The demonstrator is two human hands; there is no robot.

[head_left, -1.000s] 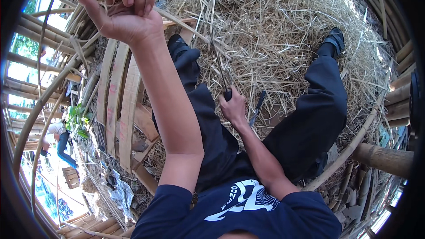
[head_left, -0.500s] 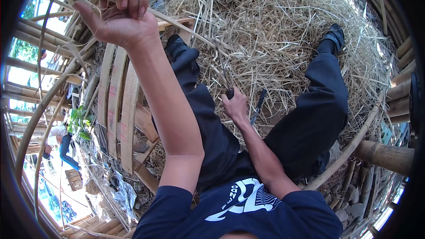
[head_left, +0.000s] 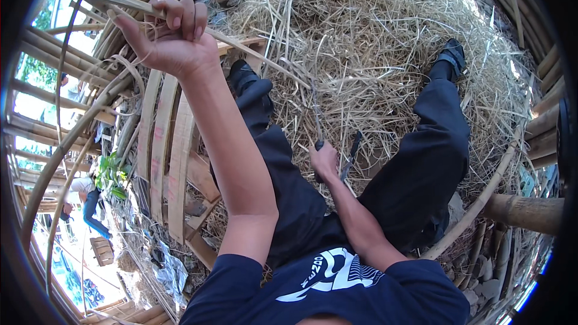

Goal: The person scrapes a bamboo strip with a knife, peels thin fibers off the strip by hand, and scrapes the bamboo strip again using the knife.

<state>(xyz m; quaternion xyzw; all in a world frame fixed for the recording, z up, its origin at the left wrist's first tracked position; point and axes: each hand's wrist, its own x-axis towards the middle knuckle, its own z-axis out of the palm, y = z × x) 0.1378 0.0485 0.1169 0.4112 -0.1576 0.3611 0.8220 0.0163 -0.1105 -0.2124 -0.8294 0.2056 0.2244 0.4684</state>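
Note:
Raised at the upper left, my left hand (head_left: 180,36) has its fingers curled over a long, thin bamboo strip (head_left: 253,52), with the thumb stretched out. Curled shavings hang about this hand. The strip slants down to the right over the straw. Between my legs, my right hand (head_left: 326,160) is closed around the dark handle of a knife. Its narrow blade (head_left: 317,118) points away from me and meets the strip near its lower right end; the exact contact is too small to tell. A second dark-handled tool (head_left: 356,145) lies just right of my right hand.
Pale shavings (head_left: 361,36) cover the ground ahead, between and beyond my feet. Wooden boards (head_left: 159,144) lie left of my left leg. A bamboo pole (head_left: 524,213) juts in at right. Bamboo rails (head_left: 60,54) stand at left, with a person (head_left: 90,204) beyond them.
My right hand and the knife have drawn slightly toward me, and the blade meets the strip farther right. The whole view has shifted a little; my left hand keeps its hold.

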